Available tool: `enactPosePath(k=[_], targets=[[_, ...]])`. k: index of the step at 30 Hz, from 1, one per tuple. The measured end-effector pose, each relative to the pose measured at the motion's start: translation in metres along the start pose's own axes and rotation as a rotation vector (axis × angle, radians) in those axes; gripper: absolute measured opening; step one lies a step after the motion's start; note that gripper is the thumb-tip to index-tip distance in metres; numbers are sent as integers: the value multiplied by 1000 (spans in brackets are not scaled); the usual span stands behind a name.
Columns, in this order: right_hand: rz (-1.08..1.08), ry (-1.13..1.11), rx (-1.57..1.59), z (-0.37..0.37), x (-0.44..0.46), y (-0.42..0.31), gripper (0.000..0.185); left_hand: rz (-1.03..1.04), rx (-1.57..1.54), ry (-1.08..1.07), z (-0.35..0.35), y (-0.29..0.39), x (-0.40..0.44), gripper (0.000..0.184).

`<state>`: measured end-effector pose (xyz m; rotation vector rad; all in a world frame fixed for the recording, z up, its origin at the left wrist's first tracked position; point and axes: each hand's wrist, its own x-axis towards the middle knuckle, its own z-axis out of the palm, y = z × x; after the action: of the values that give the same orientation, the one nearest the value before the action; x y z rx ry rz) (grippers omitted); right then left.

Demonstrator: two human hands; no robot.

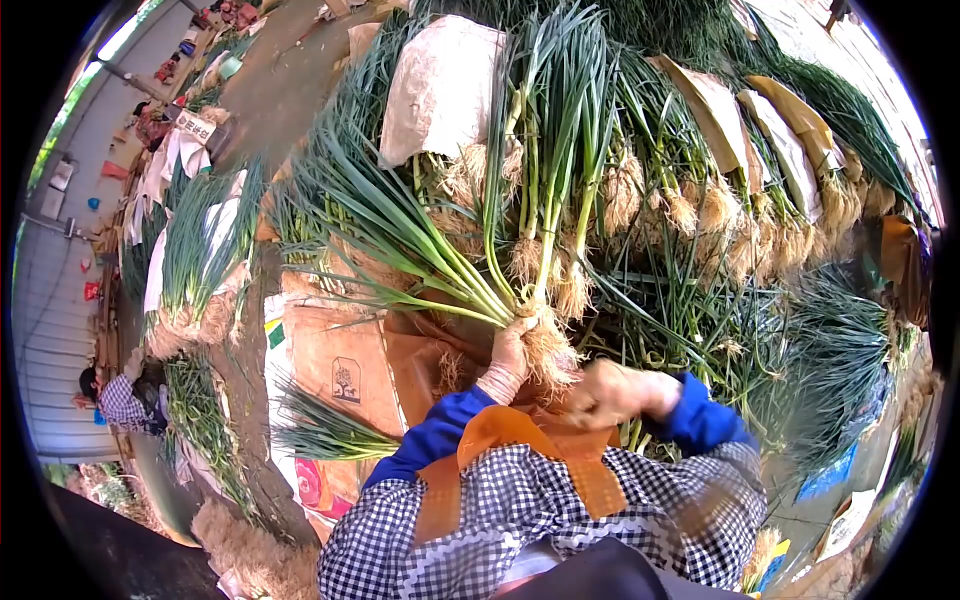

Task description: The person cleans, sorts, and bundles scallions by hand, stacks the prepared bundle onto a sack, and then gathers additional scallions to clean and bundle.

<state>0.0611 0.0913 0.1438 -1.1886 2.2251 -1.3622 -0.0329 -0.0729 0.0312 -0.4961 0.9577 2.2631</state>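
A bunch of green onions (465,270) is in my left hand (508,362), which is closed around the pale stalks just above the roots. Its long leaves fan toward the upper left, and the shaggy roots (548,350) point down and right. Close to those roots is my right hand (612,392), blurred by motion, its fingers too smeared to read. More green onions (550,170) lie ahead with their roots toward me. An orange-brown cover (425,350) lies under my left hand.
Printed sacking (345,355) and a small bundle of green onions (330,425) lie at left. Several bundles under cloth flaps (710,115) line the upper right. Loose green leaves (690,340) are heaped at right. Another person (130,400) is at far left, near more bundles (195,260).
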Motion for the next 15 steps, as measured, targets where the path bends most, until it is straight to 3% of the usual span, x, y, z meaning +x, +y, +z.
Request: enactPosePath(k=[2,3,4,5,6,7,9,10,12,15], targets=[[338,-95,253,-13,-36,-7,12,-59,-43,-36,0,5,-6,17],[326,216,-36,-18,-41,-1,15,-68,-44,-34,-2,5,-8,17],[911,78,-330,-22,-37,7,16,-84,-43,-57,-4,7,-9,17],[947,319,-500,-24,-40,30,17,-93,-39,-84,-3,8,-9,16],[793,618,-521,-24,-31,55,20,-91,-35,-90,-8,5,-4,16],[847,747,-416,-29,-13,68,26,-82,4,-89,-19,0,4,17],[885,750,-299,-37,24,77,33,-111,-12,-138,-18,7,-4,21],[840,855,115,-31,32,97,39,-102,-11,-137,-24,8,-2,21],[775,922,569,-28,46,118,46,-180,-82,-285,-33,5,5,35],[615,923,680,-14,50,145,40,-153,-43,-234,-32,3,5,36]])
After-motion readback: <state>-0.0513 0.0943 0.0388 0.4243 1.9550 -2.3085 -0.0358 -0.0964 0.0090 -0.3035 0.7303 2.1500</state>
